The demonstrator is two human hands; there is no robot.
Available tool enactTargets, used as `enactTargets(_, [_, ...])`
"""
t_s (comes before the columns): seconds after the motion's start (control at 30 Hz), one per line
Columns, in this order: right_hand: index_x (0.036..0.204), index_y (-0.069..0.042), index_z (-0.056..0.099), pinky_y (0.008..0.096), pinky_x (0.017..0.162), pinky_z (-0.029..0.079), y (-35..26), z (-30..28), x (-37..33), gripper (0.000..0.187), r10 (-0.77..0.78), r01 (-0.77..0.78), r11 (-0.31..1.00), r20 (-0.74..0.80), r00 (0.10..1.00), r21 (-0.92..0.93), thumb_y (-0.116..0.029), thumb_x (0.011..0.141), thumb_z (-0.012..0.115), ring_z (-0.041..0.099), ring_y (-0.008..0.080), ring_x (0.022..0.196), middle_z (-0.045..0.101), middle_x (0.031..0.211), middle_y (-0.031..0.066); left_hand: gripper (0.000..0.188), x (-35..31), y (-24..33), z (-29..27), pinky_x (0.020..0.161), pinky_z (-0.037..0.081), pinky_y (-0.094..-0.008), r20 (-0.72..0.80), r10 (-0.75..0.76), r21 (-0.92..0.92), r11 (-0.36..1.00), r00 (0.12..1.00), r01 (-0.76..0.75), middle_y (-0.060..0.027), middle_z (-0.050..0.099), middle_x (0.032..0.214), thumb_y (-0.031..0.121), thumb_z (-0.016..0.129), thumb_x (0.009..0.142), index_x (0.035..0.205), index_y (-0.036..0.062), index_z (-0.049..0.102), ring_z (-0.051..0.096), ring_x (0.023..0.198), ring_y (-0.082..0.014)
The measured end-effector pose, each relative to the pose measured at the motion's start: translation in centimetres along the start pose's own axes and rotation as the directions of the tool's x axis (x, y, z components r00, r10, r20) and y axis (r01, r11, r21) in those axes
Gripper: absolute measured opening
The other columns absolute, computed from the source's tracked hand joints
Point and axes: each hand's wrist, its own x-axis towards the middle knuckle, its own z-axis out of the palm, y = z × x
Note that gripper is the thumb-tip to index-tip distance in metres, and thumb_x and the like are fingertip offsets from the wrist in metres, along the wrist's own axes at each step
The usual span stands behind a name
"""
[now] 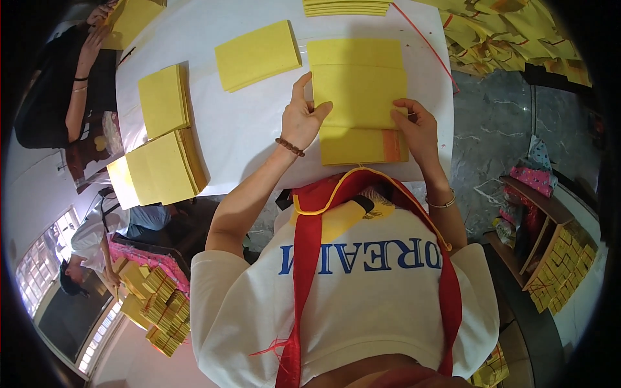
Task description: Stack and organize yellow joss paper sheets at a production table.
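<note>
A yellow paper sheet (pixel 362 94) lies in front of me, a crease or edge running across its upper part. My left hand (pixel 302 121) grips its left edge, thumb on top and index finger stretched along the side. At the right edge, the thumb and fingers of my right hand (pixel 418 128) pinch the same sheet. Under its near end shows another yellow paper piece (pixel 352 146) with an orange strip (pixel 391 146) near its right side. Whether the two pieces are joined I cannot tell.
Yellow paper stacks lie on the white table (pixel 252 123): one beyond my left hand (pixel 257 55), two at the left (pixel 163 102), (pixel 165 169), one at the far edge (pixel 346 6). A red string (pixel 424 39) lies far right. Two other people work at the left.
</note>
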Motion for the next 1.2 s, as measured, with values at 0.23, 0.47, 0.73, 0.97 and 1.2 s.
enactTargets(0.23, [0.097, 0.000, 0.063, 0.0211, 0.052, 0.037, -0.4, 0.4, -0.1, 0.023, -0.011, 0.007, 0.996, -0.049, 0.999, -0.086, -0.011, 0.077, 0.065, 0.043, 0.0044, 0.057, 0.054, 0.067, -0.0011, 0.066, -0.6, -0.3, 0.2, 0.048, 0.040, -0.0263, -0.079, 0.039, 0.092, 0.995, 0.996, -0.032, -0.0046, 0.057, 0.059, 0.015, 0.066, 0.078, 0.132, 0.0060, 0.031, 0.052, 0.050, -0.0115])
enactTargets(0.47, [0.097, 0.000, 0.064, 0.0231, 0.052, 0.039, -0.1, 0.2, 0.1, 0.024, -0.046, 0.036, 0.989, -0.070, 0.996, -0.140, -0.014, 0.077, 0.065, 0.045, 0.0065, 0.056, 0.055, 0.064, 0.0011, 0.057, -1.4, 2.6, 0.7, 0.079, 0.040, -0.0404, -0.057, 0.707, 0.790, 0.463, 0.705, -0.402, -0.0126, 0.054, 0.111, 0.022, 0.069, 0.074, 0.125, 0.0090, 0.046, 0.050, 0.103, -0.0249])
enactTargets(0.73, [0.098, -0.003, 0.065, 0.0245, 0.053, 0.040, -0.5, 0.1, 0.0, 0.024, -0.045, 0.037, 0.987, -0.046, 0.998, -0.154, -0.013, 0.077, 0.065, 0.047, 0.0090, 0.056, 0.056, 0.069, 0.0051, 0.054, 0.5, 1.0, 5.6, 0.102, 0.024, -0.0514, 0.398, 0.634, 0.705, 0.252, 0.663, -0.663, -0.0135, 0.035, 0.138, 0.038, 0.058, 0.082, 0.130, 0.0178, 0.045, 0.030, 0.128, -0.0334])
enactTargets(0.97, [0.126, -0.012, 0.048, 0.0551, 0.093, 0.032, -3.1, 1.9, -1.9, 0.047, -0.580, 0.382, 0.302, 0.150, 0.801, -0.873, -0.034, 0.085, 0.056, 0.044, 0.0301, 0.117, 0.037, 0.135, 0.0155, 0.054, 0.9, 0.2, 5.6, 0.105, 0.015, -0.0543, 0.447, 0.544, 0.719, 0.255, 0.710, -0.647, -0.0143, 0.030, 0.142, 0.037, 0.053, 0.084, 0.133, 0.0175, 0.042, 0.023, 0.132, -0.0338])
enactTargets(1.2, [0.139, -0.017, 0.033, 0.0649, 0.101, 0.008, 0.0, 3.4, -1.9, 0.053, -0.421, 0.513, 0.526, 0.317, 0.850, -0.678, -0.041, 0.092, 0.037, 0.017, 0.0316, 0.136, 0.020, 0.147, 0.0153, 0.048, 2.1, 0.2, 4.0, 0.107, 0.017, -0.0455, 0.277, 0.537, 0.274, 0.750, 0.797, -0.602, -0.0154, 0.033, 0.140, 0.022, 0.056, 0.079, 0.124, 0.0078, 0.050, 0.024, 0.133, -0.0313])
